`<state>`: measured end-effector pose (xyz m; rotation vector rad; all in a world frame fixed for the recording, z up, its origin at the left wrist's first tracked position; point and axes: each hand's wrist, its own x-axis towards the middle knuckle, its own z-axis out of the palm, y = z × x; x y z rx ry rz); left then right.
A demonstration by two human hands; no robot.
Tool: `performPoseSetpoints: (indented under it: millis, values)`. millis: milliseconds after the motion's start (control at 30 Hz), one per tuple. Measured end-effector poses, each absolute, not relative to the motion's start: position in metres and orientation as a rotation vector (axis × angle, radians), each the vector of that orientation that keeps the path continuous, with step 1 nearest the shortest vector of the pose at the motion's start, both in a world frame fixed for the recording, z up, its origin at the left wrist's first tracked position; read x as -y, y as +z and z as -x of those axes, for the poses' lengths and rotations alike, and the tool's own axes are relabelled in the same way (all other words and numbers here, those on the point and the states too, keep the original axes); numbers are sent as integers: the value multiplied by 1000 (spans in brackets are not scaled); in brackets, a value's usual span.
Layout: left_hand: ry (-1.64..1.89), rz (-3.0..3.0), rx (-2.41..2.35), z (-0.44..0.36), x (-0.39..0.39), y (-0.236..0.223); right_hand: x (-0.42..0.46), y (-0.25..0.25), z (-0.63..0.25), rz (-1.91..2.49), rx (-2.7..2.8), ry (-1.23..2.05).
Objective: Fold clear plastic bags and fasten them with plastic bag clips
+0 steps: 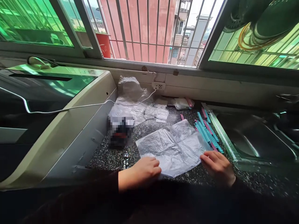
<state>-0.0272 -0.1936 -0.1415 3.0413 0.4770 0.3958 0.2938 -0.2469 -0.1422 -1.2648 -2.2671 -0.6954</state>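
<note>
A stack of clear plastic bags lies flat on the speckled dark counter in front of me. My left hand rests on the stack's near left corner, fingers curled down on the plastic. At the near right corner sits my right hand, fingers bent and pressing the bag's edge. Just right of the bags lies a heap of teal and pink strips.
A white appliance with a cable across it stands on the left. A steel sink is on the right. More clear bags pile up under the wall socket. A blurred dark object and small beads lie left of the bags.
</note>
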Motion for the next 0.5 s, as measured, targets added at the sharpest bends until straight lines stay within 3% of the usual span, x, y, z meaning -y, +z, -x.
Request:
performPoseSetpoints:
  millis: [133,233,400,500]
  values:
    - [123,-2698,-341,26,193,-120,260,-155,-306,1571,2192,-715]
    - [190,-2514,-638,26,161,-105,267,-152,-314,1872,1989,-498]
    - [331,-2149,-1159,12,84,-106,267,-147,-313,2114,1456,685]
    - [384,-1925,-1222,-10,57,-116,261,-147,-302,2019,1127,1145]
